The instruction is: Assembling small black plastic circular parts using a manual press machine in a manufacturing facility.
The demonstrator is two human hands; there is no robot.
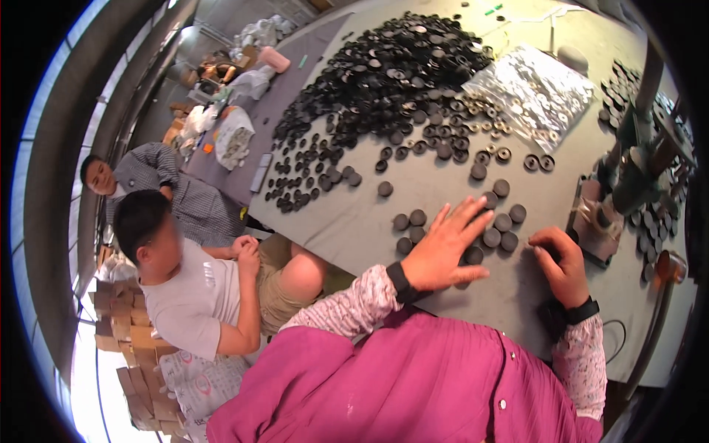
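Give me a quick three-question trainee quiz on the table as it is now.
1. True or false: the left hand lies flat, fingers spread over the small cap group.
2. Which hand is nearer the press? A left, B right.
3. What lies right of the big cap pile?

Key: 1 true. 2 B, the right hand. 3 A clear bag of small parts.

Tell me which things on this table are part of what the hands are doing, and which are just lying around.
In use:
left hand, spread flat over the small group of black round caps
right hand, closed on something dark beside the press tool

Lying about:
big heap of black caps
clear bag of small parts
stacked cardboard off the table
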